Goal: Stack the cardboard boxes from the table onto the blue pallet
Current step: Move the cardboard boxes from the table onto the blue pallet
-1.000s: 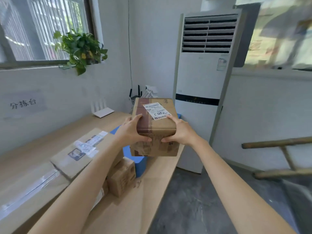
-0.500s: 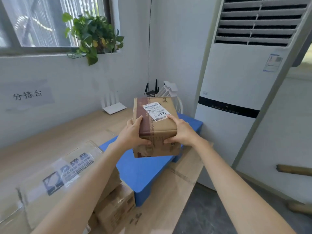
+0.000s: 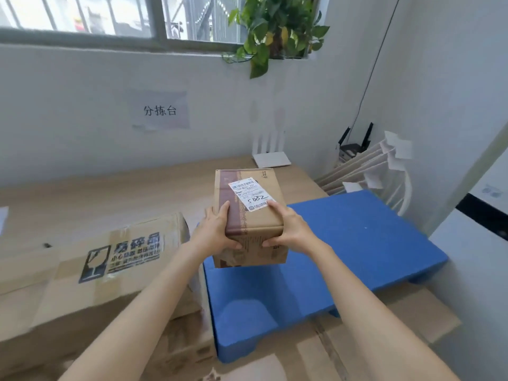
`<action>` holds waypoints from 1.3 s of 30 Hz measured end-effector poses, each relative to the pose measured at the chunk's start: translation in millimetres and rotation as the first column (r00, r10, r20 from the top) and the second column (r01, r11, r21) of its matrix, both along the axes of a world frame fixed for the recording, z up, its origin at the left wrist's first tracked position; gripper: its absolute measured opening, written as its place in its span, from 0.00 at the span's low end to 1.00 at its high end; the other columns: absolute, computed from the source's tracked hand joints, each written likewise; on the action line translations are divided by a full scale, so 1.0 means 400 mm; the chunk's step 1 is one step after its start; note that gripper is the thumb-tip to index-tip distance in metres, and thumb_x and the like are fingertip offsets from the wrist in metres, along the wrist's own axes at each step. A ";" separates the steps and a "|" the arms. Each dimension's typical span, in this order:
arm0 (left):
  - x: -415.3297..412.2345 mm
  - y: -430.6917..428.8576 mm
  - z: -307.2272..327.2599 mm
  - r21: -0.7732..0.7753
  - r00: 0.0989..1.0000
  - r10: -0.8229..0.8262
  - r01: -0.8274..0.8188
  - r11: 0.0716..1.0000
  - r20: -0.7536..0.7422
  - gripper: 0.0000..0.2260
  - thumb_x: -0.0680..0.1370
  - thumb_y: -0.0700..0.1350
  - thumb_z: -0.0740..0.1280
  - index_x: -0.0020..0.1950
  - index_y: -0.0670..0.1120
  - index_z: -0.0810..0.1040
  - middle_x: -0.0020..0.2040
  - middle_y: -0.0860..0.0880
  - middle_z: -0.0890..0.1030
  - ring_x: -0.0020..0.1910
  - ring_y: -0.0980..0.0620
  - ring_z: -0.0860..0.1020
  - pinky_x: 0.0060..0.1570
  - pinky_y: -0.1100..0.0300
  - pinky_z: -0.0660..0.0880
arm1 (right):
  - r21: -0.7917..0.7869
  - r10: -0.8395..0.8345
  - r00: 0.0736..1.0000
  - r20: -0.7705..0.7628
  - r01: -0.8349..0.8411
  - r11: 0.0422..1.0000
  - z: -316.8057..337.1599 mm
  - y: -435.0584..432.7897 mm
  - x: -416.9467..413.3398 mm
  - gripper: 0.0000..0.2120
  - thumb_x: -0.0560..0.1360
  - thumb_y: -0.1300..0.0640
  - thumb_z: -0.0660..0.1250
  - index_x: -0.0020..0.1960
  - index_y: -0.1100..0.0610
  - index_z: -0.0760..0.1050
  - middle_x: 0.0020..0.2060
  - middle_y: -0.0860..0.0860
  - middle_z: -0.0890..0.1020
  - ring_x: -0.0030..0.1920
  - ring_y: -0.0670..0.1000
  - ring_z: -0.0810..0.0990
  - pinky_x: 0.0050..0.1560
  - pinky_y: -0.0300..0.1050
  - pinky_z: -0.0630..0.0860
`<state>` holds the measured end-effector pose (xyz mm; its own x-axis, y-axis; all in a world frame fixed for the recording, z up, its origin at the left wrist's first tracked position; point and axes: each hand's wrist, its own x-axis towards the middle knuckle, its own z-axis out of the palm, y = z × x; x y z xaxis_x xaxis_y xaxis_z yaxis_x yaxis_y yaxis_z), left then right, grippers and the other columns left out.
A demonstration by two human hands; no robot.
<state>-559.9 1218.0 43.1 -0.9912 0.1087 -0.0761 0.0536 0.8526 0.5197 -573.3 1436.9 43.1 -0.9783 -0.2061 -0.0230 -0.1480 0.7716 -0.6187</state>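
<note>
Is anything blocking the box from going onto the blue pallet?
Nothing visible. The left hand and right hand hold the small box over the blue pallet, whose visible top is bare.

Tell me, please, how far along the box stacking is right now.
Done: nothing yet; the blue pallet carries no boxes. In hand: the left hand and right hand grip a labelled cardboard box over the pallet, seemingly not set down. Left: the large fragile-marked box on the table, and what looks like a second box beneath it.
</note>
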 end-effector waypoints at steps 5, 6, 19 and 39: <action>-0.009 0.012 -0.075 0.014 0.987 0.158 -0.159 0.987 0.040 0.53 0.67 0.50 0.78 0.78 0.50 0.43 0.70 0.40 0.55 0.69 0.40 0.63 0.68 0.48 0.66 | -0.023 0.156 0.988 -0.001 -0.156 0.987 -0.077 -0.009 -0.085 0.52 0.59 0.51 0.81 0.75 0.40 0.56 0.69 0.49 0.67 0.66 0.53 0.69 0.64 0.54 0.70; -0.009 0.014 -0.090 0.012 0.982 0.182 -0.183 0.983 0.048 0.53 0.67 0.49 0.78 0.78 0.50 0.43 0.70 0.41 0.55 0.69 0.40 0.63 0.68 0.48 0.66 | -0.028 0.177 0.984 0.000 -0.177 0.984 -0.094 -0.012 -0.094 0.52 0.59 0.51 0.81 0.75 0.41 0.56 0.69 0.49 0.66 0.66 0.53 0.69 0.64 0.54 0.70; -0.034 0.003 -0.223 0.003 0.952 0.302 -0.303 0.953 0.043 0.53 0.66 0.45 0.79 0.78 0.52 0.44 0.75 0.41 0.49 0.71 0.39 0.63 0.66 0.50 0.68 | -0.027 0.251 0.968 0.016 -0.251 0.968 -0.248 -0.046 -0.169 0.52 0.60 0.49 0.81 0.74 0.36 0.52 0.73 0.49 0.60 0.66 0.56 0.71 0.59 0.55 0.74; -0.049 -0.010 -0.242 -0.009 0.954 0.296 -0.296 0.955 0.054 0.53 0.67 0.44 0.78 0.78 0.54 0.43 0.76 0.43 0.45 0.71 0.39 0.62 0.64 0.51 0.69 | -0.027 0.242 0.970 0.019 -0.242 0.970 -0.256 -0.049 -0.178 0.51 0.61 0.50 0.80 0.73 0.36 0.53 0.74 0.51 0.58 0.64 0.57 0.72 0.59 0.56 0.74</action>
